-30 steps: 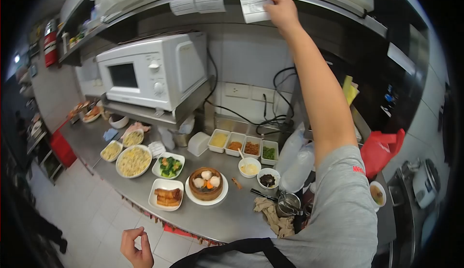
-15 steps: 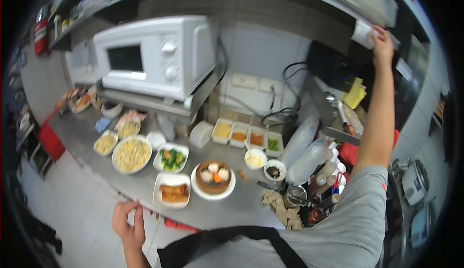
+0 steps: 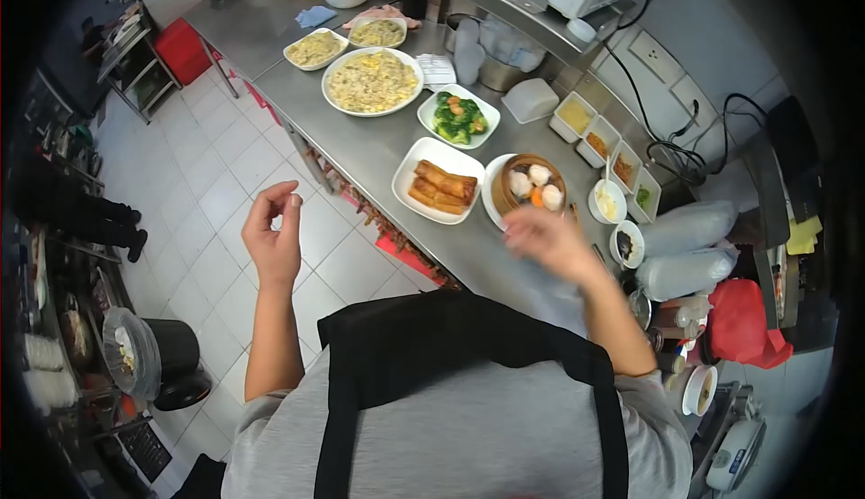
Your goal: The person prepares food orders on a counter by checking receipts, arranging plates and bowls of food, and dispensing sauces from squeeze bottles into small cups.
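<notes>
My left hand (image 3: 274, 233) hangs above the tiled floor, off the counter's front edge, its fingers curled toward the thumb with nothing visible in them. Smeared by motion, my right hand (image 3: 551, 240) passes over the near side of a bamboo steamer (image 3: 551, 175) of dumplings on a white plate (image 3: 492, 195); whether it touches anything is unclear. Left of the steamer, fried rolls lie in a square white dish (image 3: 407, 182). Behind them is a dish of broccoli (image 3: 459, 119). A large bowl of fried rice (image 3: 371, 83) stands farther left, with a printed slip (image 3: 436, 69) beside it.
Toppings fill several small containers (image 3: 597, 143) at the counter's back. Two small bowls, one with dark bits (image 3: 628, 245), stand before them. Clear plastic bags (image 3: 689, 247) and a red bag (image 3: 748, 323) are at right. A lined bin (image 3: 135, 352) stands lower left; a person's legs (image 3: 99, 215) show beyond.
My right hand has come down from a paper slip at the upper right to the steamer. The view has turned down and left. My left hand stays curled off the counter's edge.
</notes>
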The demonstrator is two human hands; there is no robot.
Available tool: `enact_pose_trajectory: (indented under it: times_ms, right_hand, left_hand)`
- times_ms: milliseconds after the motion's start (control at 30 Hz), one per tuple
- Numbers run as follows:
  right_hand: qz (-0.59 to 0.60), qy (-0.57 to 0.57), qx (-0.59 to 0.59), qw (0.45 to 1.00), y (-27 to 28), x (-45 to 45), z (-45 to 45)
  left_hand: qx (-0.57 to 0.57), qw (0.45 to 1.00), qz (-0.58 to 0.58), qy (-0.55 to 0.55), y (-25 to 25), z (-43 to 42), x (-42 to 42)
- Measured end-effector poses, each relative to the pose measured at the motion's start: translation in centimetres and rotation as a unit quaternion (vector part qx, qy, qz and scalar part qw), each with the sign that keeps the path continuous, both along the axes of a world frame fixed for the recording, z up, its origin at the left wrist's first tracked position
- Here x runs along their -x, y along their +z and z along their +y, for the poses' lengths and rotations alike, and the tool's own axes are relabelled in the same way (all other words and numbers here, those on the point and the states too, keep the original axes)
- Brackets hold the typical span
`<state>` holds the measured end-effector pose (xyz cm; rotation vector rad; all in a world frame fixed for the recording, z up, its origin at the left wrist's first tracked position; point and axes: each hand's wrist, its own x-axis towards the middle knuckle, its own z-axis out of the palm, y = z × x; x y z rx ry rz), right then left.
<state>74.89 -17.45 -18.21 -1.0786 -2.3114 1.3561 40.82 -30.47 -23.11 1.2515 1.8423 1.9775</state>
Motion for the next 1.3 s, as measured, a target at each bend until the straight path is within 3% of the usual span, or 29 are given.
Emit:
enact_pose_trajectory:
  times_ms: [33,100,133,233,300,400,433,467,500,533,600,633,700,867,933,1100,1300]
  right_hand:
    - [-0.009,0.012,0.249,0.968,-5.1,0.5,0.3]
    - [0.081,-0.081,0.401,0.909,-11.8,2.5,-0.9]
    - [0.153,-0.124,0.421,0.885,-12.8,4.1,-1.3]
    - [0.328,-0.229,0.443,0.802,-14.9,8.0,-1.3]
    - [0.399,-0.271,0.417,0.770,-16.5,9.8,-0.1]
    - [0.376,-0.333,0.355,0.788,-18.5,10.1,0.0]
    - [0.386,-0.363,0.361,0.767,-18.3,9.4,-0.8]
    - [0.328,-0.376,0.352,0.792,-17.2,8.3,-1.7]
    - [0.309,-0.387,0.376,0.783,-14.9,6.8,-3.4]
    - [0.336,-0.318,0.381,0.801,-9.9,4.7,-5.7]
    - [0.317,-0.249,0.394,0.826,-9.9,0.9,-8.4]
    - [0.317,-0.306,0.381,0.813,-9.7,0.0,-10.1]
    - [0.311,-0.306,0.402,0.805,-12.3,-2.6,-12.3]
    - [0.329,-0.287,0.371,0.820,-9.6,-8.9,-17.7]
    - [0.320,-0.315,0.330,0.830,-6.6,-10.8,-19.9]
    - [0.365,-0.344,0.355,0.789,-5.3,-16.7,-24.8]
    - [0.381,-0.322,0.380,0.779,-5.5,-25.7,-32.3]
  left_hand:
    - [0.000,1.000,-0.029,-0.009,-0.4,0.2,0.5]
    - [0.000,0.996,-0.086,-0.030,-1.3,0.8,1.6]
    - [-0.009,0.992,-0.105,-0.065,-2.1,1.4,2.4]
    - [0.018,0.960,-0.257,-0.107,-3.1,4.3,3.4]
    - [0.119,0.939,-0.292,-0.140,-4.9,7.6,4.2]
    - [0.180,0.862,-0.429,-0.200,-6.6,13.5,3.9]
    - [0.197,0.842,-0.456,-0.211,-8.2,15.6,3.8]
    - [0.189,0.812,-0.483,-0.268,-10.7,18.0,4.7]
    - [0.188,0.774,-0.510,-0.324,-12.5,20.3,5.2]
    - [0.179,0.775,-0.515,-0.319,-11.5,21.0,3.7]
    - [0.175,0.781,-0.526,-0.288,-13.7,23.8,3.3]
    - [0.186,0.791,-0.523,-0.257,-13.5,24.1,2.6]
    - [0.177,0.807,-0.504,-0.252,-14.5,25.2,2.4]
    - [0.145,0.803,-0.541,-0.204,-12.4,20.0,0.1]
    - [0.116,0.807,-0.524,-0.248,-10.9,14.5,-1.6]
    - [0.161,0.777,-0.539,-0.283,-10.7,2.2,-4.2]
    - [0.158,0.824,-0.458,-0.294,-6.2,-10.4,-14.0]
